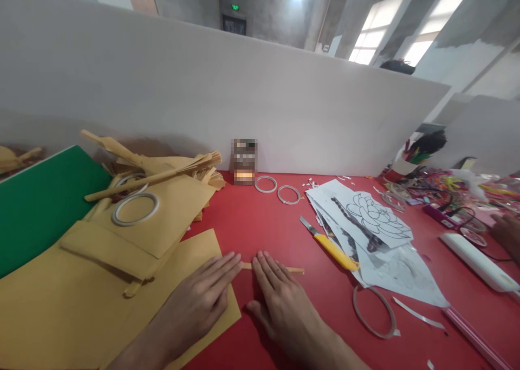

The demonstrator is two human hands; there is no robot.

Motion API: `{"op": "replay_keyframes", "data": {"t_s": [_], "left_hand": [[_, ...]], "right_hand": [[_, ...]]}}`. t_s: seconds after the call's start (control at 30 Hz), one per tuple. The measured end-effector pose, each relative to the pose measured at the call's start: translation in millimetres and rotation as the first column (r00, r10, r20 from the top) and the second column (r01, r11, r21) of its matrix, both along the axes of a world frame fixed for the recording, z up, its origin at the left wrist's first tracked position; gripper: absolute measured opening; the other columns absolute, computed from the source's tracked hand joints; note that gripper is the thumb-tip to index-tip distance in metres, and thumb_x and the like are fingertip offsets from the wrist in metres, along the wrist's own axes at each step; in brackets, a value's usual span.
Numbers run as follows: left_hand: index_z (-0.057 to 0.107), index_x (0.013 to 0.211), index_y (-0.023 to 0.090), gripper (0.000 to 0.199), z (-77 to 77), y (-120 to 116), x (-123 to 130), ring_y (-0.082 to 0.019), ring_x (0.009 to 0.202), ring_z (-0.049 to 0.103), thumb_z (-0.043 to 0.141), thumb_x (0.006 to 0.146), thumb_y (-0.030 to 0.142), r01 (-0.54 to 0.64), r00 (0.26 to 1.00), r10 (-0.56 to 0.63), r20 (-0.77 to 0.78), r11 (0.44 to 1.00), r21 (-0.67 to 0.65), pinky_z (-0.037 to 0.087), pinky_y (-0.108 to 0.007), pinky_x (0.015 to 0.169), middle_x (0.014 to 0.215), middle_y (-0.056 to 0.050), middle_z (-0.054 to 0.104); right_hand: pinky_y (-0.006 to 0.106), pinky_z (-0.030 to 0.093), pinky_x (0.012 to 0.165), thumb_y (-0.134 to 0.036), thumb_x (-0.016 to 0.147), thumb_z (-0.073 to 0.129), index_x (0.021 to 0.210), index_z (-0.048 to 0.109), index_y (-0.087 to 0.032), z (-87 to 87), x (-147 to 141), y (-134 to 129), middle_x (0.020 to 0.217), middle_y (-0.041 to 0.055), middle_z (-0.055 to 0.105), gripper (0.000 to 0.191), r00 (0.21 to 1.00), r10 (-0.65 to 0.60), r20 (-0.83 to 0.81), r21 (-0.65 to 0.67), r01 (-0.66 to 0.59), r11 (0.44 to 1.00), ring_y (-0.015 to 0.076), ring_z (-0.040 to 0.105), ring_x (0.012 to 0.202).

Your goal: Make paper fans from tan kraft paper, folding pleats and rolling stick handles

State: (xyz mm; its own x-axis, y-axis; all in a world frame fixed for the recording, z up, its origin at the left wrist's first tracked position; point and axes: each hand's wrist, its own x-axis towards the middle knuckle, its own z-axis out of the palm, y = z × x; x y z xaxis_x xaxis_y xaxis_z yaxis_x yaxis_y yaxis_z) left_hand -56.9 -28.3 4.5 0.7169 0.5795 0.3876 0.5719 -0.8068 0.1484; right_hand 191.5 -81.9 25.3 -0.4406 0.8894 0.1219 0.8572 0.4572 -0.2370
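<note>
A narrow brown paper strip (296, 271) lies flat on the red tabletop (252, 224). My right hand (282, 299) rests palm down across it, fingers stretched out and close together. At the strip's left end, the straight fingertips of my left hand (207, 291) press down, the hand flat over the edge of a large brown paper sheet (203, 256). Part of the strip is hidden under my fingers. To the right of my hands lies a yellow utility knife (335, 251) with its blade showing.
Folded brown papers and a tape roll (135, 209) are piled left beside a green board (52, 202). Flower drawings (376, 218), a tape ring (374, 311) and a white glue gun (479, 261) lie right. Another person's hand (506, 232) is at the right edge. A white partition (203, 99) stands behind.
</note>
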Motion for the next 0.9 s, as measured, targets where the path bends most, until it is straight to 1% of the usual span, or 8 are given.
{"op": "replay_keyframes", "data": {"t_s": [0.2,0.3,0.4,0.53,0.63,0.73,0.83,0.9], "left_hand": [[0.05,0.161,0.021,0.062,3.3,2,-10,-0.021,0.151,0.051,0.048,0.099,0.009,0.0,0.999,0.002,-0.049,0.999,0.042,0.037,-0.04,0.13,0.162,-0.005,0.055],[0.053,0.159,0.025,0.061,7.2,0,-20,-0.022,0.151,0.052,0.05,0.1,0.013,-0.029,0.998,0.033,-0.059,0.996,0.082,0.029,-0.043,0.133,0.159,-0.003,0.058],[0.061,0.152,0.023,0.053,13.2,-1,-21,-0.026,0.151,0.052,0.051,0.1,0.016,-0.055,0.994,0.067,-0.08,0.988,0.142,0.03,-0.047,0.133,0.155,-0.004,0.063],[0.071,0.138,0.017,0.039,19.3,2,3,-0.034,0.153,0.048,0.051,0.104,0.018,-0.077,0.992,0.089,-0.086,0.988,0.136,0.037,-0.056,0.128,0.147,-0.013,0.069],[0.054,0.156,0.019,0.061,17.0,7,29,-0.025,0.148,0.055,0.042,0.098,0.001,0.047,0.993,-0.044,-0.106,0.999,0.026,0.048,-0.043,0.121,0.16,-0.01,0.058],[0.045,0.162,0.019,0.06,9.0,5,46,-0.024,0.149,0.054,0.044,0.104,0.009,0.118,0.988,-0.124,-0.095,0.991,-0.065,0.048,-0.041,0.12,0.165,-0.009,0.052],[0.041,0.165,0.02,0.055,0.3,-4,53,-0.025,0.152,0.051,0.046,0.11,0.025,0.052,0.995,-0.058,-0.076,0.996,-0.079,0.047,-0.042,0.122,0.167,-0.008,0.049],[0.04,0.165,0.019,0.056,-4.0,-11,56,-0.026,0.153,0.05,0.044,0.11,0.025,0.002,0.996,-0.007,-0.083,0.998,-0.06,0.048,-0.043,0.121,0.168,-0.009,0.047]], "right_hand": [[0.052,0.051,0.121,-0.031,0.105,0.058,0.162,0.045,-0.008,12.9,47,-20,0.165,0.0196,0.045,0.063,0.998,-0.044,0.053,0.031,0.043,0.999,0.0333,0.046,0.154],[0.052,0.051,0.121,-0.029,0.105,0.057,0.163,0.045,-0.012,12.2,57,-27,0.164,0.0176,0.048,0.061,0.996,-0.058,0.062,0.101,0.051,0.994,0.0322,0.05,0.151],[0.054,0.051,0.119,-0.027,0.104,0.057,0.164,0.044,-0.014,5.8,57,-31,0.162,0.0169,0.051,0.062,0.994,-0.09,0.056,0.174,0.079,0.982,0.0324,0.052,0.149],[0.054,0.047,0.122,-0.027,0.107,0.053,0.164,0.044,-0.017,1.1,58,-30,0.164,0.014,0.05,0.058,0.991,-0.109,0.08,0.18,0.093,0.979,0.0298,0.05,0.152],[0.053,0.042,0.125,-0.029,0.112,0.049,0.164,0.044,-0.022,4.1,65,-22,0.166,0.0097,0.048,0.053,0.988,-0.074,0.138,0.141,0.054,0.989,0.0266,0.046,0.154],[0.054,0.041,0.124,-0.029,0.113,0.046,0.161,0.047,-0.027,8.6,77,-8,0.166,0.0069,0.049,0.048,0.98,-0.067,0.187,0.144,0.04,0.989,0.0266,0.045,0.155],[0.055,0.043,0.121,-0.026,0.113,0.043,0.152,0.057,-0.022,9.5,95,5,0.162,0.0116,0.055,0.042,0.966,-0.179,0.186,0.23,0.134,0.964,0.03,0.05,0.151],[0.052,0.049,0.111,-0.022,0.112,0.039,0.148,0.059,-0.015,5.4,111,12,0.152,0.0189,0.062,0.041,0.92,-0.367,0.139,0.325,0.307,0.894,0.0329,0.061,0.138]]}}
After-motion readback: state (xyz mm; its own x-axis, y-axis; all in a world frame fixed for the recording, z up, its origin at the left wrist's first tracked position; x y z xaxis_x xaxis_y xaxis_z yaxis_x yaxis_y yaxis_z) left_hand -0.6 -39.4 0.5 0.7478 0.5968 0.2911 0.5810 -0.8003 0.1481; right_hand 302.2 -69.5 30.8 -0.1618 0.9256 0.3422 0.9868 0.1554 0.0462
